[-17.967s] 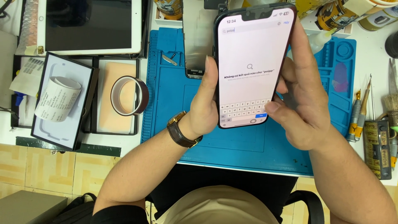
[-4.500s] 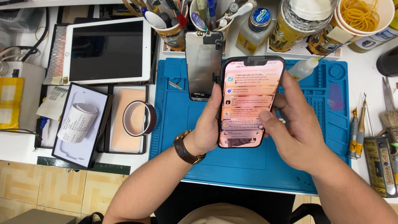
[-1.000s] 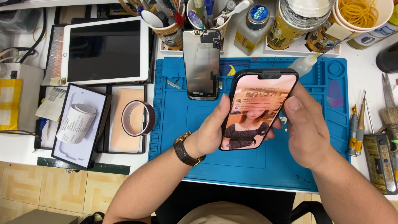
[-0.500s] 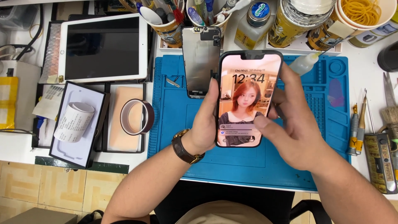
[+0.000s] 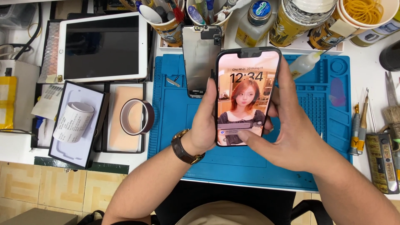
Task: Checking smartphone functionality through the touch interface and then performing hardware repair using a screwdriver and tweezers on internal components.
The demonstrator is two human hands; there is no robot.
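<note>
- Two hands up over the table (image 5: 375,75), both on one smartphone.
- Blue work mat (image 5: 325,108) covers mid-table, under the hands.
- White tablet (image 5: 102,46), screen dark, sits far left, well apart from the mat.
- Smartphone (image 5: 246,96) held upright above the mat, screen lit w/ a lock-screen photo.
- Left hand (image 5: 206,125), watch on wrist, wrapped round the phone's left edge, fingers closed on it.
- Right hand (image 5: 291,133) clasps the right edge; thumb rests on the screen's lower part.
- Detached screen panel (image 5: 200,58) lies on the mat's top edge, just behind the phone.
- Tape ring (image 5: 136,116) left of the mat, on a tan pad.
</note>
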